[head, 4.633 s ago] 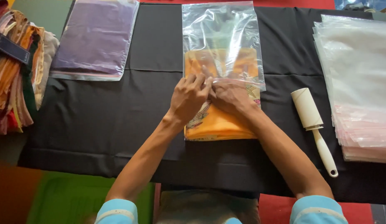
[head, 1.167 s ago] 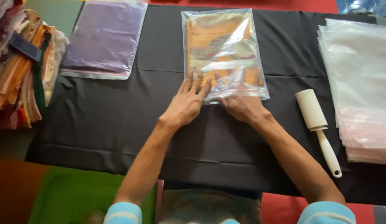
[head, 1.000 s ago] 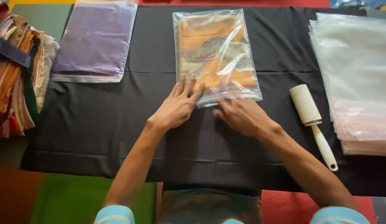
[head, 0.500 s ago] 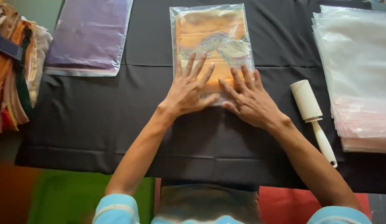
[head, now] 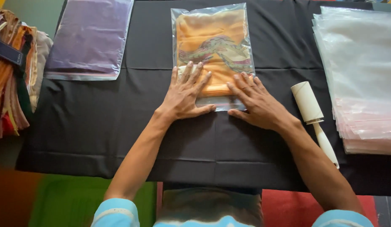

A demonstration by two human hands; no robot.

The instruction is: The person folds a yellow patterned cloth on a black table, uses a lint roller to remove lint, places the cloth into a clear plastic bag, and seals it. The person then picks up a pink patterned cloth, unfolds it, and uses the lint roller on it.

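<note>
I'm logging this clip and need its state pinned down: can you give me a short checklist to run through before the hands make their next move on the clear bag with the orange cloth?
1. Both hands flat on the bag's near end: left hand and right hand press there, fingers spread. Ok.
2. Orange cloth fully inside the clear bag: ok.
3. Bag flap sealed along the near edge: cannot tell, the hands cover it.
4. Bag lies flat on the black cloth: ok.
5. Lint roller apart from the bag, to the right of the right hand: ok.
6. Stack of empty bags at the right, apart from the bag: ok.
</note>
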